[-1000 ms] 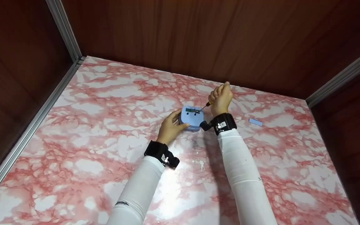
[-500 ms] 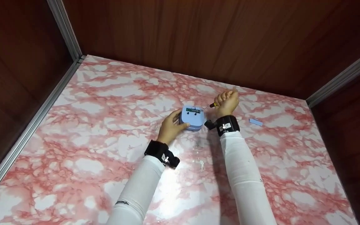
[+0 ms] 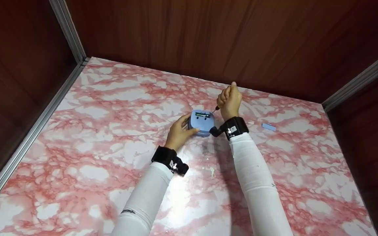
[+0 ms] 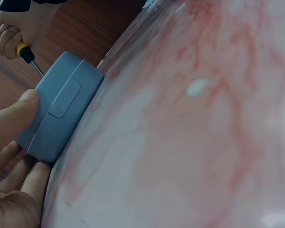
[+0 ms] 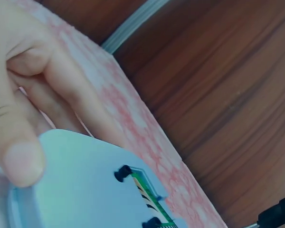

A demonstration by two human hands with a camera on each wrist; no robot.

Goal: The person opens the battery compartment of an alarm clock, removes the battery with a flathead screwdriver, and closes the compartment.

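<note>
A small light-blue box with rounded corners (image 3: 202, 126) sits on the table, with an open slot in its top. Inside the slot is a green strip (image 3: 202, 115), and two black studs (image 5: 122, 173) stand beside it. My left hand (image 3: 178, 132) grips the box's left side, thumb on the near edge and fingers round the back. In my right hand (image 3: 230, 101) is a screwdriver with a yellow-and-black handle (image 4: 24, 51), held in a fist. Its thin shaft slants down to the slot's right end; the tip is too small to make out.
A flat blue strip, like a cover (image 3: 268, 127), lies on the table to the right. The marbled pink-and-white tabletop (image 3: 116, 137) meets dark wood panels (image 3: 189, 39) at the back and sides.
My right hand first swung right and lower with the screwdriver, then came back up and left, closer to the box. The left hand and box have stayed in place.
</note>
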